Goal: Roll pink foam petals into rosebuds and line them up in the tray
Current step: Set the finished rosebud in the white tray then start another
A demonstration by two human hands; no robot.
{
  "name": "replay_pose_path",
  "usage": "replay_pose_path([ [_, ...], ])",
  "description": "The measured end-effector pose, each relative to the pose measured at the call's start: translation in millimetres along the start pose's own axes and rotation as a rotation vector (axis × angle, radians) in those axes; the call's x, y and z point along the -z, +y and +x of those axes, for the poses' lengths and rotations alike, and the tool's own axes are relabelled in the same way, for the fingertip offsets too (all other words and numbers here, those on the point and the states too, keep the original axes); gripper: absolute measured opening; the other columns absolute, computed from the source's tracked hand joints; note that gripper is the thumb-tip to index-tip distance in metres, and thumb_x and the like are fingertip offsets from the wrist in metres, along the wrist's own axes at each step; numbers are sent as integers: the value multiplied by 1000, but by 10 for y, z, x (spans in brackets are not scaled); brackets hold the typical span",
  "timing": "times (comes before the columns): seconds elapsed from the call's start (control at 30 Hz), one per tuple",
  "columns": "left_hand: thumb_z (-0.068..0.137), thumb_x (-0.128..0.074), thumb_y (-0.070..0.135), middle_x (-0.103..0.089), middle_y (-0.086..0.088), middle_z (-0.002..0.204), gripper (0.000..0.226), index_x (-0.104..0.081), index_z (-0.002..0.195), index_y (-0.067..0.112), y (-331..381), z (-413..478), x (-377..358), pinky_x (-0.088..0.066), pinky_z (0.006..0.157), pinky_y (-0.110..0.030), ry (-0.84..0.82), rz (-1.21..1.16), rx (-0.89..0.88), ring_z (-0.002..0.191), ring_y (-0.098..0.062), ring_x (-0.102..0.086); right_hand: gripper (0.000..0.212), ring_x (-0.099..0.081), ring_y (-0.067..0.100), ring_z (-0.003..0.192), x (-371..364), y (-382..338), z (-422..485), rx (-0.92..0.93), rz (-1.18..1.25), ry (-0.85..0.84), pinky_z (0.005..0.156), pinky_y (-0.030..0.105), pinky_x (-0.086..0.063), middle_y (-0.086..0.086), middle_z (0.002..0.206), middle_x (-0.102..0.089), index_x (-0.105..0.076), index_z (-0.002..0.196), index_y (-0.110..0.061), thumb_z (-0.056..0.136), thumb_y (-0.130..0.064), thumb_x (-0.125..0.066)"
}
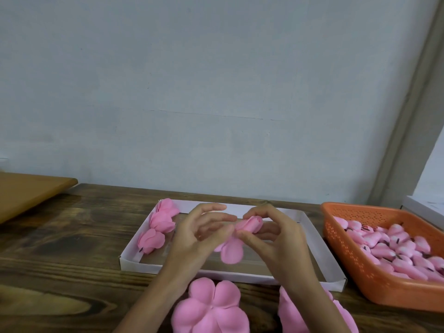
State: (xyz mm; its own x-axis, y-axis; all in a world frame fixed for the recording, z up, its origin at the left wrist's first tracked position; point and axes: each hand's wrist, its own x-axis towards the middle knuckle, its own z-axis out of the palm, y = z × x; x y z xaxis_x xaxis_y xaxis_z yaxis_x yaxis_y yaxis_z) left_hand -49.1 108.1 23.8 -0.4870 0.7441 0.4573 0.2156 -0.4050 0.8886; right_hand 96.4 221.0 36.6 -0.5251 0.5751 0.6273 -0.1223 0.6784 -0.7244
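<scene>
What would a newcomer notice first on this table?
Pink everywhere: in the middle, the left hand and right hand meet on a half-rolled rosebud above the white tray, where finished rosebuds sit at its left end. An orange basket at the right is heaped with pink pieces, and flat petals lie at the near edge of the wooden table.

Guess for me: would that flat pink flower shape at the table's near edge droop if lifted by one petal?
Probably floppy: the flat petal piece looks thin, and a loose petal of the half-rolled bud in the right hand hangs limp. Likely very light, being thin foam, and unlikely to roll, lying flat.
</scene>
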Motion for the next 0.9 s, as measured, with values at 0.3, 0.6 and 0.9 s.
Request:
replay_pose_path([
  [0.3,81,-83,3,-79,-10,86,19,-82,87,21,-82,50,151,-62,74,-30,74,44,171,82,-23,-76,25,-78,15,76,64,21,20,-97,-15,-49,73,43,-64,-8,85,-78,-68,90,-22,79,-11,-88],
  [0.6,80,-82,12,-75,-2,74,11,-78,75,21,-126,-26,-117,-54,66,-18,326,89,-45,72,-15,-71,30,-74,6,74,-34,-11,-21,15,-162,-77,68,24,-61,-17,81,-73,-69,88,-31,76,-14,-90],
  [0.9,69,-66,28,-72,-16,80,20,-66,76,9,-280,-15,-55,-63,80,-53,460,-87,195,81,-37,-73,32,-76,13,80,-52,11,-21,17,-88,-83,73,28,-63,-12,87,-76,-69,87,-32,75,-10,-90],
])
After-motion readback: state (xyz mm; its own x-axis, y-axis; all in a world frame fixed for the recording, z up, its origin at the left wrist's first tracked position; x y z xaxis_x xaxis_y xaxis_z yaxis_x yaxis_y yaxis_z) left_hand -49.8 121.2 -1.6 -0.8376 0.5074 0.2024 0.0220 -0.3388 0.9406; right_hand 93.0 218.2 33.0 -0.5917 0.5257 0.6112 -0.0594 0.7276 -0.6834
